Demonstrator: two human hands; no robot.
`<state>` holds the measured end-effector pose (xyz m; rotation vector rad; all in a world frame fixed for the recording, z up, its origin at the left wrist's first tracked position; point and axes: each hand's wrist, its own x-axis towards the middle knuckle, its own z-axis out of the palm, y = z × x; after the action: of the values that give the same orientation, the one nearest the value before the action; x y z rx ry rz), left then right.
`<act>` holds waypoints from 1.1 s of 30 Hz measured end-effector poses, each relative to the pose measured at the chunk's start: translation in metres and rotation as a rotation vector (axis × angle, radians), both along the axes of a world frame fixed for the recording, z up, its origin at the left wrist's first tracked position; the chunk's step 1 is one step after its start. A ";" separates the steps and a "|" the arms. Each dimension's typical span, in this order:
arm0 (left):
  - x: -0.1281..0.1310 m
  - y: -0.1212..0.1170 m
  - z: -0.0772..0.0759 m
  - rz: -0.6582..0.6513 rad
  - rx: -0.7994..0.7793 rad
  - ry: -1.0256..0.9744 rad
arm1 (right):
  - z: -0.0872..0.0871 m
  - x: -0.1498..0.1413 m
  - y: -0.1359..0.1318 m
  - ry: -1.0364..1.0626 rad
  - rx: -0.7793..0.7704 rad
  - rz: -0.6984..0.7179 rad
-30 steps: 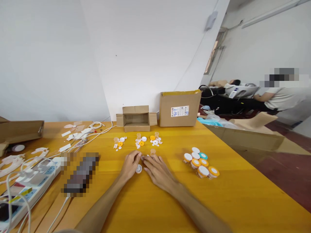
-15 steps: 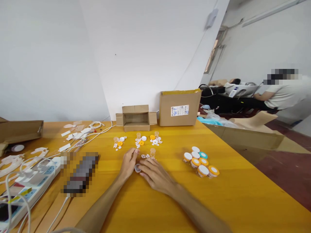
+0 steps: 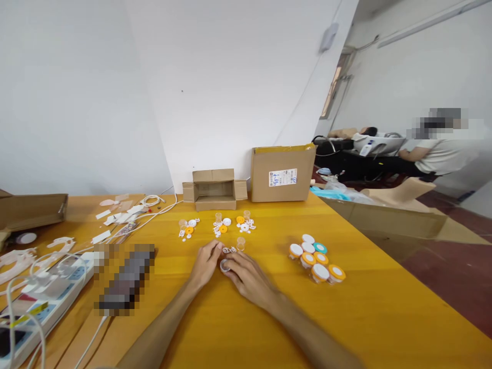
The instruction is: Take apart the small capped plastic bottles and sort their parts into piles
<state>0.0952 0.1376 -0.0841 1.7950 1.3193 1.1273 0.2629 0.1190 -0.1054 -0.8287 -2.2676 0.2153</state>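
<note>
- Cap, small, pale and seemingly hollow side up, sits low between the two hands; whether it rests on the table or is lifted slightly, I cannot tell.
- Right hand: thumb and fingers bracket the cap's near right edge; how firmly they close is unclear. A light hold on the rim would probably serve best — level, with fingertips out of the hollow.
- Left hand: fingers lie close together, thumb near the index, just left of the cap. I cannot tell whether they clamp anything. Steadying the opposite rim from here should stop it tipping.
- White cut-out pieces lie just beyond the fingertips, with a clear cup beside them. Such light parts could scatter, so small, slow finger movements seem wise — knuckles raised.
- Farther out, orange rings lie ahead and lidded jars cluster to the right, well apart from both hands.
</note>
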 end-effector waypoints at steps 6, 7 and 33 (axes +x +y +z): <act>0.000 -0.001 -0.002 -0.037 -0.008 0.020 | 0.004 0.000 0.000 0.072 -0.183 -0.001; 0.000 -0.001 -0.002 -0.040 -0.007 0.021 | 0.004 0.001 0.000 0.087 -0.212 -0.001; -0.008 -0.008 0.002 -0.205 0.031 0.275 | 0.009 0.024 0.015 0.324 0.076 -0.227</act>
<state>0.0875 0.1301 -0.0824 2.1118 1.2385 0.8162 0.2865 0.1344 -0.0967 -0.9302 -1.8540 0.1450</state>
